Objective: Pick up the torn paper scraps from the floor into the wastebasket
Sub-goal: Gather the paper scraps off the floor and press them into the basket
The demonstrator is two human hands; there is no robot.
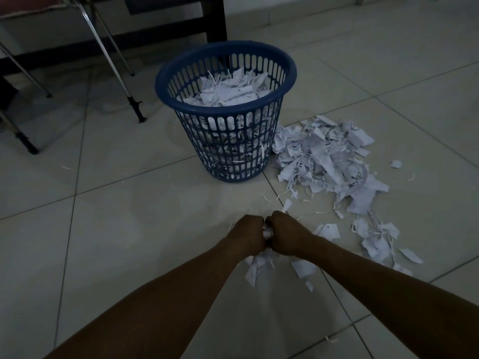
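Note:
A blue slotted wastebasket (228,149) stands on the tiled floor, filled high with white paper scraps (233,90). A large heap of torn scraps (326,156) lies on the floor just right of it, trailing toward me. My left hand (247,235) and my right hand (286,234) are pressed together in front of the basket, fingers curled round a bunch of scraps (267,230) squeezed between them. A few loose scraps (259,268) hang or lie right below my hands.
Metal chair legs (114,55) with black feet stand at the left back. A dark furniture leg (216,19) rises behind the basket. Smaller scraps (381,239) lie scattered at the right on the tiles.

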